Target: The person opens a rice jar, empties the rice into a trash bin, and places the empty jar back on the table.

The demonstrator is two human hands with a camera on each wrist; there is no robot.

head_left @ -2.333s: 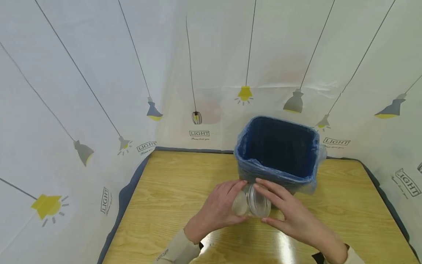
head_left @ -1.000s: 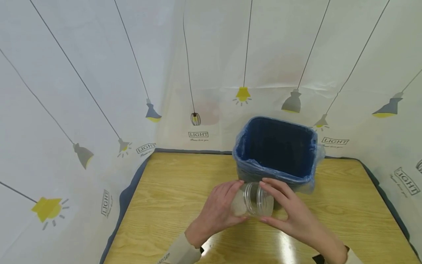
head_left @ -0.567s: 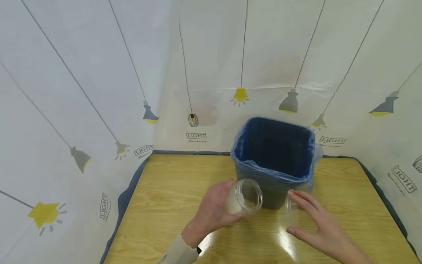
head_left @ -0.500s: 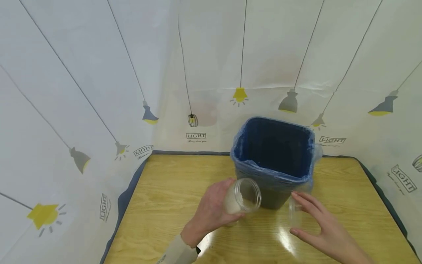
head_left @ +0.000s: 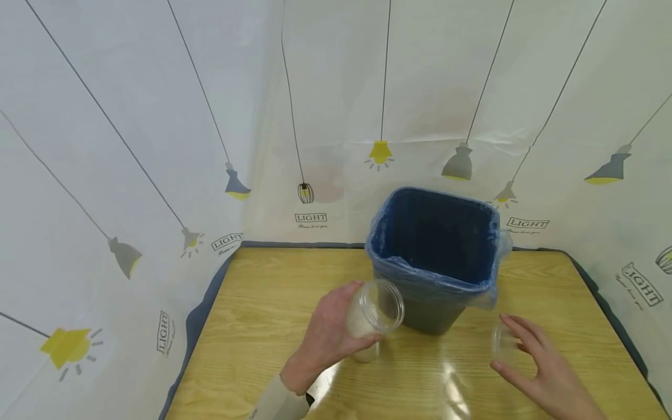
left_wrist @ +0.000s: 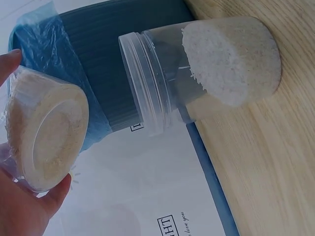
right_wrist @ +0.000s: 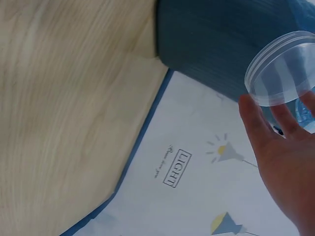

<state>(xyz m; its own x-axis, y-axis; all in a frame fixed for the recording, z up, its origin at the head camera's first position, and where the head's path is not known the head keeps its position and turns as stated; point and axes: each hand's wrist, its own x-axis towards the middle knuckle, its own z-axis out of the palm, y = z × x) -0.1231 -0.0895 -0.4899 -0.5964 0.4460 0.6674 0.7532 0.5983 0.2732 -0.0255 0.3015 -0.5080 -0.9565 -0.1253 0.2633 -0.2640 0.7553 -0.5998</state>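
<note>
My left hand (head_left: 326,331) grips a clear plastic jar (head_left: 362,318), tilted with its open mouth facing right. Pale, rice-like grains lie inside it; the left wrist view shows this jar's round base (left_wrist: 54,135). A second clear jar (left_wrist: 221,64) stands on the table below, part filled with the same white grains and with a ridged clear lid at its top. In the head view, only the bottom of that jar (head_left: 367,353) shows beneath the held one. My right hand (head_left: 551,373) pinches a clear round lid (right_wrist: 280,71) by its edge, apart from the jars.
A blue bin (head_left: 436,309) lined with a blue plastic bag (head_left: 420,273) stands at the back, just beyond the jars. The wooden table (head_left: 283,274) is bordered by a white wall covering (head_left: 336,116) printed with lamps.
The lid has come off the jar. My right hand has carried it to the right, while my left hand has moved slightly left with the jar, uncovering part of the second jar.
</note>
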